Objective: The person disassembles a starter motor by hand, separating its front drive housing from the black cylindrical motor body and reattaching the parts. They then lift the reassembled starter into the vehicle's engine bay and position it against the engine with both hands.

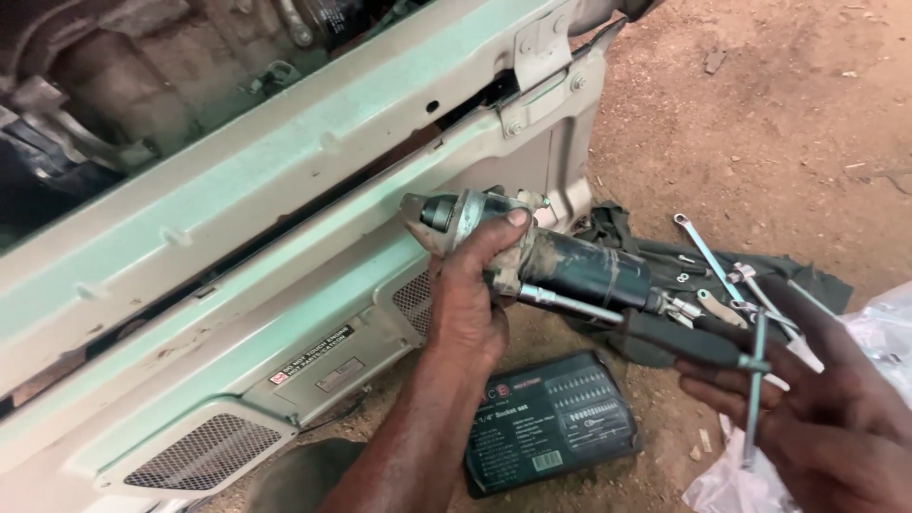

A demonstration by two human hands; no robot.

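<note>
Head camera looks down on our 2 bare hands working beside the front of a pale green vehicle body point(237, 190), whose panel carries a mesh grille point(204, 451) low on the left and a metal bracket point(543, 47) near its upper corner.

Our left hand point(465, 304) grips a starter motor point(541, 256), its fingers wrapped tightly around the grey nose end and the thumb pressed on top. We hold the motor up off the ground, just in front of the panel, lying roughly level with its dark cylindrical body pointing to the right.

Our right hand point(817, 408) sits at the lower right, its fingers curled closed around the dark handle of a screwdriver point(608, 318). That screwdriver's metal shaft runs left along the underside of the motor, and its tip touches the motor near our left palm. We also see a thin green-tinted wrench point(755, 385) standing nearly upright at our right fingers; whether it is gripped or merely behind them we cannot tell.

Below the motor, on the dirt ground point(760, 114), lies a dark socket set case point(551, 423). Behind our right hand, a dark cloth point(617, 233) carries a long spanner point(708, 256) and small fittings. White plastic bag point(883, 328) shows at the right edge.
</note>
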